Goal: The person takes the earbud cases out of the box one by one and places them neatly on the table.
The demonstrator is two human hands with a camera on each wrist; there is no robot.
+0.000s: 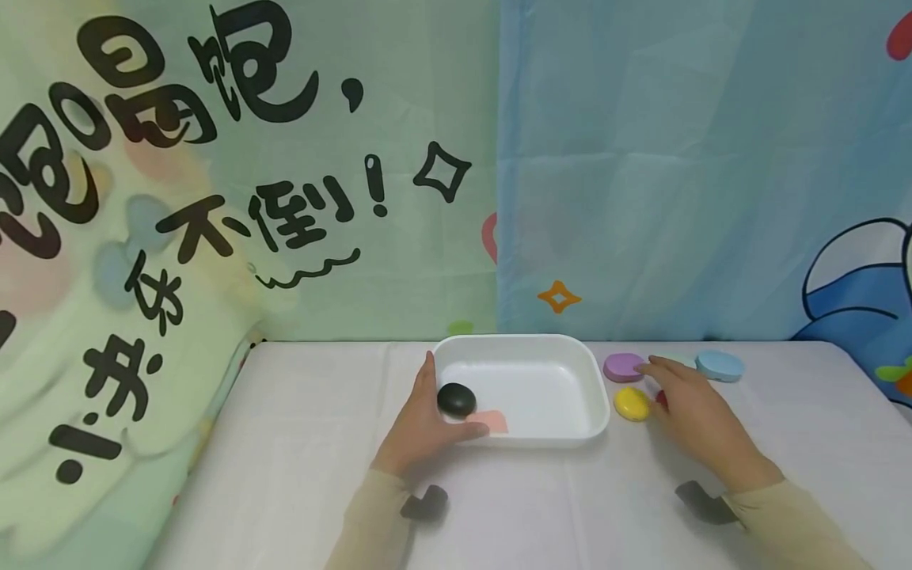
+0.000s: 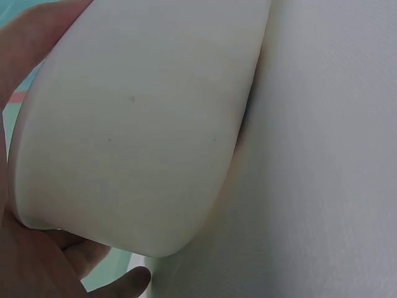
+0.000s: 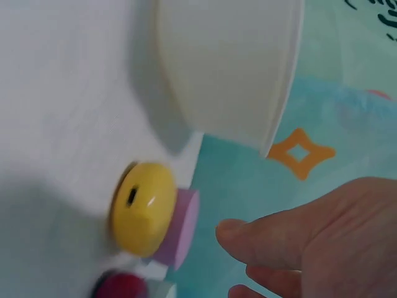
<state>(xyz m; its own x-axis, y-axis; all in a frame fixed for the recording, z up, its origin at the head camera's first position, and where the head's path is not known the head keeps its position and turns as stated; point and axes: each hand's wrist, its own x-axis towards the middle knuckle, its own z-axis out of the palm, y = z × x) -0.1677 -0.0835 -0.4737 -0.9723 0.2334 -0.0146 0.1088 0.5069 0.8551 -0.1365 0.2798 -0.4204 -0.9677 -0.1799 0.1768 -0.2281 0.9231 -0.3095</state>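
Note:
My left hand (image 1: 422, 427) grips the near left corner of a white rectangular tray (image 1: 545, 396), thumb over the front rim and fingers along the left wall. Inside the tray, by that thumb, lie a glossy black oval piece (image 1: 456, 400) and a flat pink piece (image 1: 493, 422). My right hand (image 1: 701, 416) hovers over a group of smooth rounded pieces, fingers loosely bent and holding nothing. Nearest it are a yellow piece (image 3: 144, 210) with a small dark mark, a purple oval (image 1: 622, 367) and a dark red piece (image 3: 123, 287), partly hidden by the hand in the head view.
Behind the right hand sits a light blue oval (image 1: 720, 366) near the table's back edge, beside a mostly covered pale green piece (image 1: 682, 359). A white cloth (image 1: 285, 475) covers the table. A printed curtain (image 1: 399, 277) hangs directly behind it.

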